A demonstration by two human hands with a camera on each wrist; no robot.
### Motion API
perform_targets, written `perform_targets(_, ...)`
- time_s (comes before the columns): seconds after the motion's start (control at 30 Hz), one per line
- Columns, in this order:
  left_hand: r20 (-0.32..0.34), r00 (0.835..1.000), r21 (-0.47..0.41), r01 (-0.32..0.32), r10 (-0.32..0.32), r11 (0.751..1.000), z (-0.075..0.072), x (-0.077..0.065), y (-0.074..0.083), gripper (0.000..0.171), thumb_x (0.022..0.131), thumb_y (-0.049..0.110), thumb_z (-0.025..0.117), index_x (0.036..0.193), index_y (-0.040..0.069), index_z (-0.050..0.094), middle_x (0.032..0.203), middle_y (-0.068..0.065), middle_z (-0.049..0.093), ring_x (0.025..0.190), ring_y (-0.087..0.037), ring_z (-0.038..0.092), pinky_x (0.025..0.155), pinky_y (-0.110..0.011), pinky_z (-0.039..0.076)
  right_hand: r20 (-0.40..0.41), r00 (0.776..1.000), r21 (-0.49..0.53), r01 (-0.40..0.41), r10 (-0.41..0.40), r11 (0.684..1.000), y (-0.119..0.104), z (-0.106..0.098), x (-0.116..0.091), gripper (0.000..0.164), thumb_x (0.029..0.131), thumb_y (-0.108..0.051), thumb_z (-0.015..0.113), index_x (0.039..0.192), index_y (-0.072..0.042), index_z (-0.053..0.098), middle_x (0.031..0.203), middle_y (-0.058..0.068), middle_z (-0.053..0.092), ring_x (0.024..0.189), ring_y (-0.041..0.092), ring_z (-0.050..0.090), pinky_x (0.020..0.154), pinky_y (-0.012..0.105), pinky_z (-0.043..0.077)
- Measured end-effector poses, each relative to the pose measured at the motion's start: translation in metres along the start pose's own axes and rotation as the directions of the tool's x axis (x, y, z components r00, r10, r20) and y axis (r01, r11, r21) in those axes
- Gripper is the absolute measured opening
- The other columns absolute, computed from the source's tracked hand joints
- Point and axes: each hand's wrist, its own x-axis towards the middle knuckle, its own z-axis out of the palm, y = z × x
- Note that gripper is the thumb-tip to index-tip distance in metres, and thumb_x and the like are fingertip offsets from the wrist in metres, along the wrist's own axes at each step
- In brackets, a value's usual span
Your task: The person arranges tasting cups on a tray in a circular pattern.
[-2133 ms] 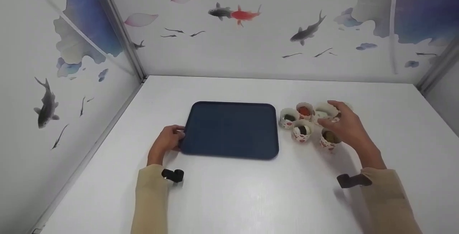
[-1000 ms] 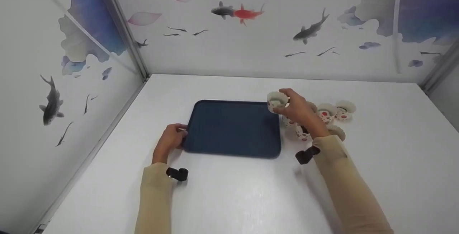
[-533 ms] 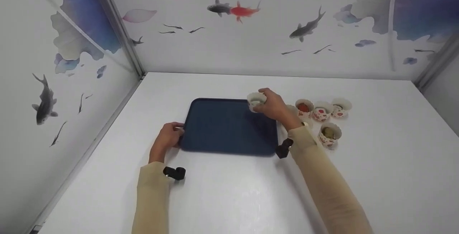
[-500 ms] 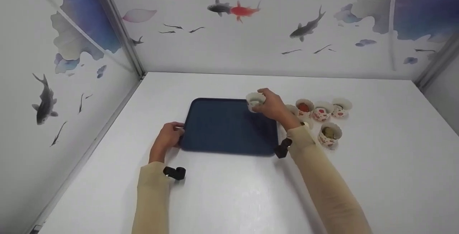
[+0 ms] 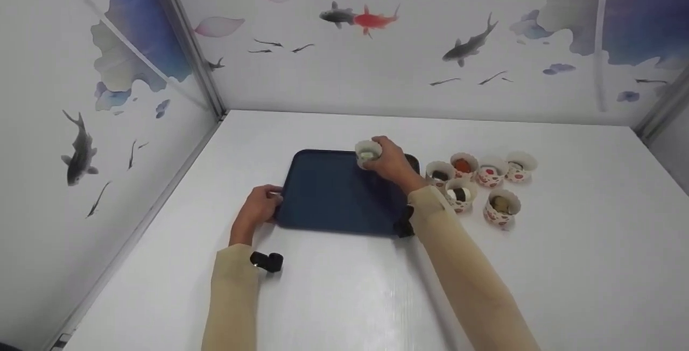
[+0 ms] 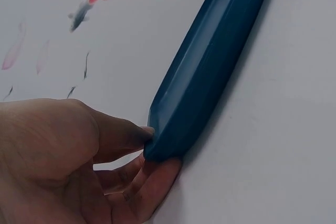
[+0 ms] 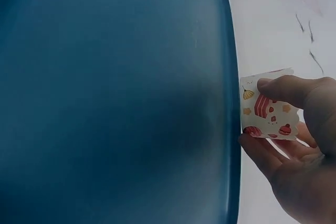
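Observation:
My left hand pinches the left edge of a dark blue rectangular tray. In the left wrist view the thumb lies on the tray's rim and the fingers are under it. Over the tray's far edge, my right hand grips a scalloped paper baking cup between thumb and fingers. A pale piece shows inside this cup. The right wrist view shows the cup's wall printed with red and yellow cake pictures, close to the tray's rim.
Right of the tray stand several similar paper cups: one with dark filling, one with orange-red filling, one with a black-and-white piece and one with a brownish piece. A white wall with fish prints borders the table's back.
My right hand has taken a paper cup from the group on the right and carried it leftward over the tray. My left hand has stayed at the tray's left edge.

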Motion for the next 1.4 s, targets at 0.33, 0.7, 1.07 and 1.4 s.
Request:
perform_targets(0.33, 0.007, 1.000, -0.002, -0.006, 0.007, 1.000, 0.002, 0.001, -0.002, 0.040, 0.103, 0.008, 0.045, 0.142, -0.002, 0.052, 0.129, -0.026, 0.062, 0.094, -0.022, 0.067, 0.068, -0.028, 0.056, 0.019, 0.999, -0.036, -0.030, 0.031, 0.999, -0.001, 0.017, 0.007, 0.068, 0.089, -0.006, 0.071, 0.148, 0.003, 0.038, 0.142, 0.023, 0.051, 0.127, 0.036, 0.052, 0.111, 0.051, 0.040)
perform_targets(0.7, 0.002, 1.000, 0.013, 0.003, -0.003, 1.000, 0.001, 0.002, 0.000, 0.040, 0.104, 0.010, 0.044, 0.143, 0.000, 0.051, 0.129, -0.024, 0.061, 0.095, -0.020, 0.065, 0.067, -0.026, 0.053, 0.027, 0.999, -0.099, -0.023, 0.025, 0.995, -0.011, 0.020, 0.015, 0.073, 0.087, 0.000, 0.071, 0.151, 0.004, 0.034, 0.144, 0.025, 0.049, 0.135, 0.037, 0.048, 0.118, 0.048, 0.035)
perform_targets(1.07, -0.016, 1.000, 0.031, -0.009, 0.009, 0.999, 0.003, 0.001, -0.001, 0.040, 0.103, 0.010, 0.045, 0.141, 0.000, 0.053, 0.129, -0.024, 0.062, 0.094, -0.021, 0.065, 0.067, -0.025, 0.051, 0.032, 0.999, -0.062, -0.040, 0.042, 0.997, -0.007, 0.027, 0.012, 0.077, 0.089, -0.001, 0.070, 0.152, 0.007, 0.026, 0.144, 0.027, 0.046, 0.136, 0.039, 0.046, 0.118, 0.049, 0.034)
perform_targets(1.4, -0.013, 1.000, 0.008, -0.004, 0.004, 1.000, 0.003, 0.002, -0.002, 0.040, 0.104, 0.009, 0.045, 0.142, 0.000, 0.052, 0.129, -0.024, 0.062, 0.096, -0.021, 0.066, 0.068, -0.026, 0.053, 0.080, 0.996, -0.056, -0.034, 0.038, 0.998, -0.018, 0.014, 0.002, 0.091, 0.086, -0.009, 0.075, 0.156, 0.004, 0.019, 0.144, 0.028, 0.041, 0.131, 0.038, 0.047, 0.115, 0.049, 0.037)
